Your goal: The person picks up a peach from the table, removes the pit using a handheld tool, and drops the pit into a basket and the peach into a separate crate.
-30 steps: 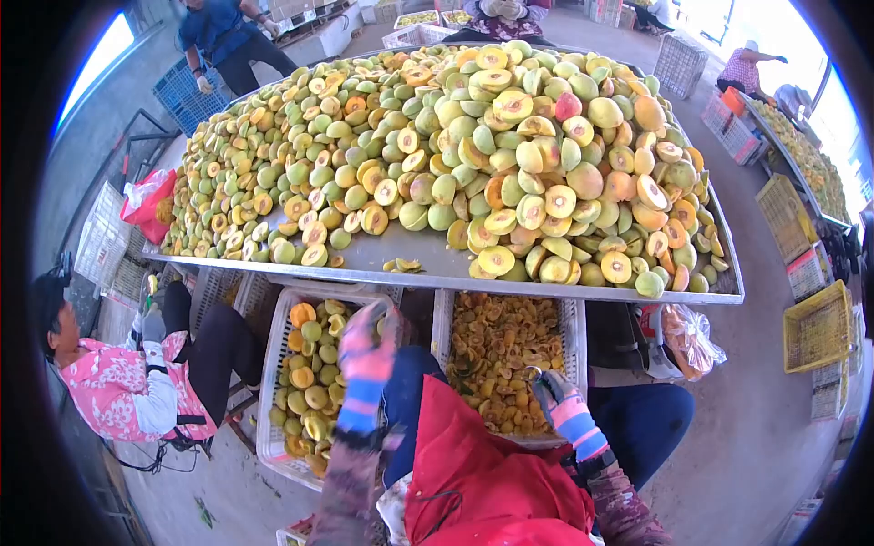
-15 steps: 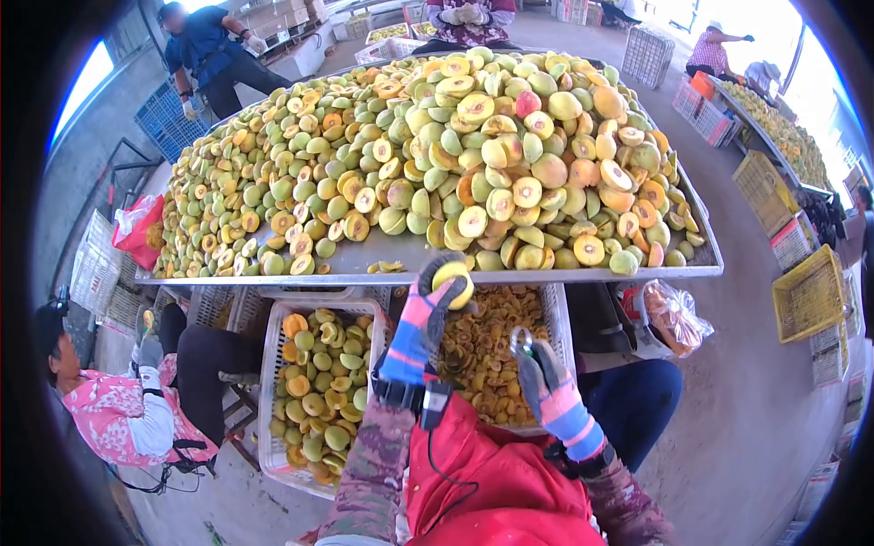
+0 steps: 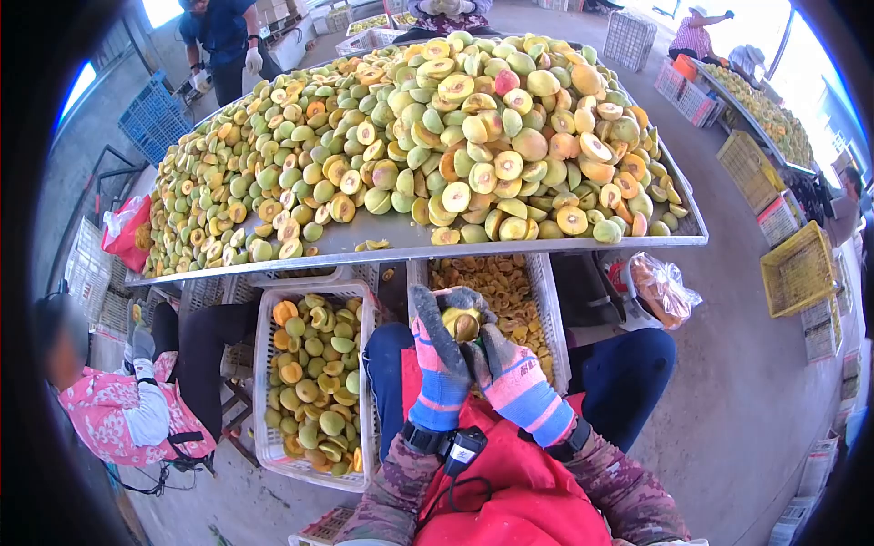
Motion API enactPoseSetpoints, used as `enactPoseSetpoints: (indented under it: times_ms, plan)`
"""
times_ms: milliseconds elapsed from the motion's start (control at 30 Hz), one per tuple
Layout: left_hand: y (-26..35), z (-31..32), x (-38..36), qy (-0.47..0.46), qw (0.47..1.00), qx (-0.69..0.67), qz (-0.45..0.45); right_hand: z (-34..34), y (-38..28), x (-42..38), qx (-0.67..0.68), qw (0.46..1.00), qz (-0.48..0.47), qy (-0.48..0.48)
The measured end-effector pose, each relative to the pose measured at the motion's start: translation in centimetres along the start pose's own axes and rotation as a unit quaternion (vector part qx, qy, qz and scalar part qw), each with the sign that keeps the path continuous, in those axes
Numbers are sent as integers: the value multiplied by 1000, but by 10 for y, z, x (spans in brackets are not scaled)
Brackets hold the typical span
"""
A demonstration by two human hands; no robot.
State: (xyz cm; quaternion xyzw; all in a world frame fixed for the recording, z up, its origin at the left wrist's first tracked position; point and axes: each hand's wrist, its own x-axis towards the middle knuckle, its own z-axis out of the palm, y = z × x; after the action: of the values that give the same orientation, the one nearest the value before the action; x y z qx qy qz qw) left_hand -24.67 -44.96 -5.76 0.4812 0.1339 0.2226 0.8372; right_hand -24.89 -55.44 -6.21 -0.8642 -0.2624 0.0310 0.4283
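My left hand [image 3: 441,350], in a striped glove with grey fingers, is closed around a halved peach [image 3: 462,324], cut side showing, above the crate at my knees. My right hand [image 3: 510,369], gloved alike, is pressed up against the same fruit with its fingers bent. The small metal ring tool seen in it earlier is now hidden by fingers and fruit. Under my hands a white crate [image 3: 557,318] holds brownish-orange scraps [image 3: 492,278]. To the left, another white crate [image 3: 264,428] holds peach halves [image 3: 319,364].
A metal-edged table [image 3: 364,231] heaped with halved peaches [image 3: 492,136] spans the front. A seated person in pink [image 3: 118,414] works at left; a person in blue [image 3: 218,41] stands behind. A plastic bag [image 3: 663,291] and a yellow crate [image 3: 801,268] are at right.
My left hand has lowered the peach half from the table edge toward my lap. My right hand has moved left and up to meet it. My view has shifted slightly.
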Motion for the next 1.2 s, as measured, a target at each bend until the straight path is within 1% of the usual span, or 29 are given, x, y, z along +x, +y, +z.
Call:
enactPoseSetpoints:
  times_ms: [33,167,200,233,267,300,333,367,400,433,467,500,533,567,600,633,667,700,733,767,800,833,900,933,967,1033,1100,1167,1200]
  plan:
    - [0,0,1,-1,1000,-31,-2,2,3,0,55,998,-20,7]
    - [-4,-7,2,-25,996,-79,-39,8,26,-4,113,991,-51,-39]
    - [-3,-8,3,-26,996,-79,-41,5,28,-4,191,976,-60,-92]
    - [0,-8,3,-81,996,-24,-7,0,31,-4,265,951,-67,-143]
    - [1,-8,4,-134,990,29,27,-4,34,-4,387,901,-40,-192]
    - [-2,-11,6,-132,991,29,25,-9,36,-4,387,901,-38,-194]
    - [-7,-16,12,-220,972,-81,-20,-16,38,-2,510,800,136,-284]
    - [-13,-18,19,-304,932,-188,-64,-24,36,2,600,650,300,-357]
    - [-17,-19,26,-331,901,-251,-124,-37,30,7,575,673,251,-392]
    - [-14,-17,27,-329,902,-250,-122,-39,36,9,574,673,250,-395]
    - [-8,-13,29,-203,918,-279,-195,-39,46,12,590,660,223,-408]
    - [-4,-12,31,-72,914,-301,-263,-38,57,14,607,645,197,-421]
    - [-13,-24,36,-104,922,-299,-222,-34,68,7,591,680,228,-369]
    - [-16,-36,38,-91,909,-340,-222,-32,85,13,435,781,267,-359]
    - [-16,-42,37,-45,915,-332,-223,-13,116,4,80,939,162,-293]
    - [-15,-48,35,3,919,-324,-224,-3,114,1,-285,942,23,-177]
    - [-18,-56,32,10,920,-321,-225,3,114,-1,-280,942,23,-183]
    - [-25,-61,33,19,927,-311,-206,2,116,0,-130,983,48,-119]
    - [-31,-65,30,31,934,-301,-192,-3,100,3,25,995,78,-55]
    - [-32,-64,25,37,933,-300,-197,-6,79,5,26,994,84,-60]
    - [-31,-60,23,-12,993,-73,-88,-8,55,12,63,994,68,-56]
    - [-32,-56,21,-61,985,160,27,-4,39,18,99,992,51,-52]
    - [-34,-53,26,-43,989,139,38,10,25,27,32,999,-42,2]
    - [-31,-51,28,-11,998,-32,-57,14,24,29,-37,997,-40,-46]
    - [-28,-50,29,22,967,-203,-150,18,23,30,-39,997,-41,-45]
    - [-27,-56,30,33,969,-179,-167,25,21,24,-96,990,-60,-86]
    - [-36,-66,32,22,969,-175,-175,32,24,19,-90,989,-64,-96]
    - [-25,-70,26,9,971,-167,-169,40,34,18,-49,982,-81,-164]
    - [-14,-67,23,44,973,-167,-153,37,32,19,-10,979,-68,-191]
